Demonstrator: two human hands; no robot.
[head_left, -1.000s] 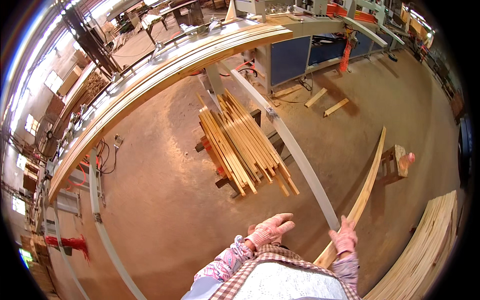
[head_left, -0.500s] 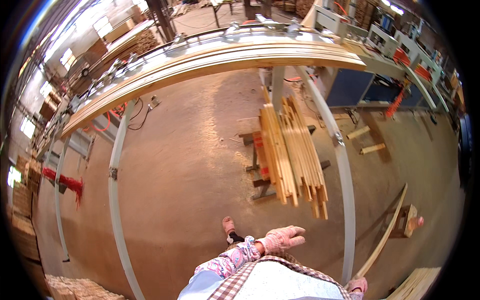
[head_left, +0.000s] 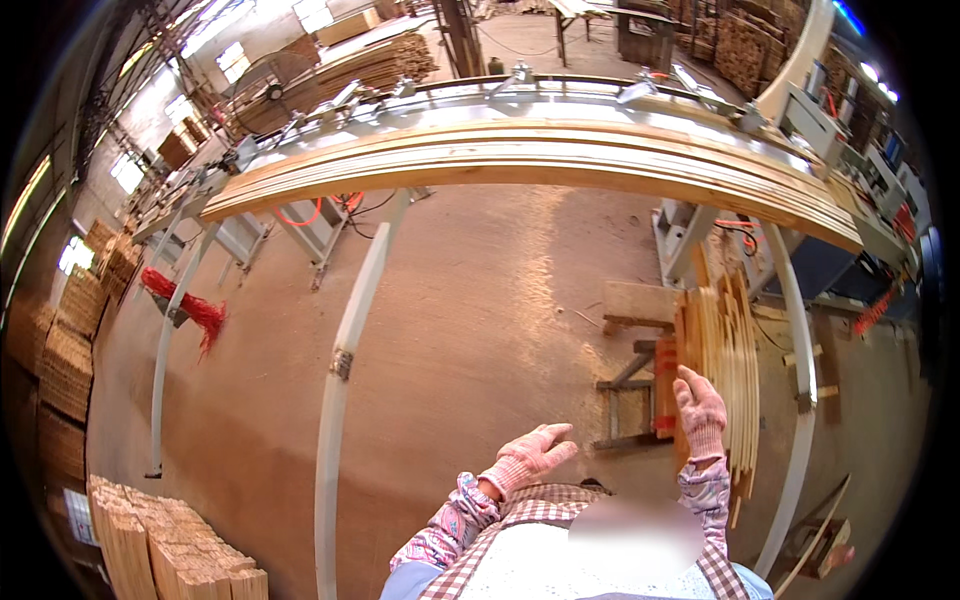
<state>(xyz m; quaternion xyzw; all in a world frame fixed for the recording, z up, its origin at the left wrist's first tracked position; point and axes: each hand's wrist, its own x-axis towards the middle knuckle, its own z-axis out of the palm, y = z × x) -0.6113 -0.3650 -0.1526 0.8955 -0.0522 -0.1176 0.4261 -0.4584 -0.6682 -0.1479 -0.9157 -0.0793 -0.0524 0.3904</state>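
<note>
My left hand [head_left: 535, 456], in a pink knit glove, is in front of my waist with its fingers stretched out and nothing in it. My right hand [head_left: 702, 410], gloved the same way, is raised, fingers up and empty. From this view it overlaps a stack of long wooden strips [head_left: 740, 360] on a low stand; whether it touches them I cannot tell. Ahead of both hands, several long planed boards [head_left: 530, 165] lie side by side along the near edge of a long metal machine bed [head_left: 470, 112].
Grey metal legs [head_left: 340, 400] stand left and right of me. A pile of cut wood [head_left: 170, 540] sits at lower left, and red strands [head_left: 200, 312] hang from a further leg. At lower right a thin strip [head_left: 815, 535] leans by a small wooden stool [head_left: 828, 550].
My view has swung left. My right hand has come up from the lower right, away from the leaning strip's near end, to in front of the stack. My left hand stays outstretched near my waist.
</note>
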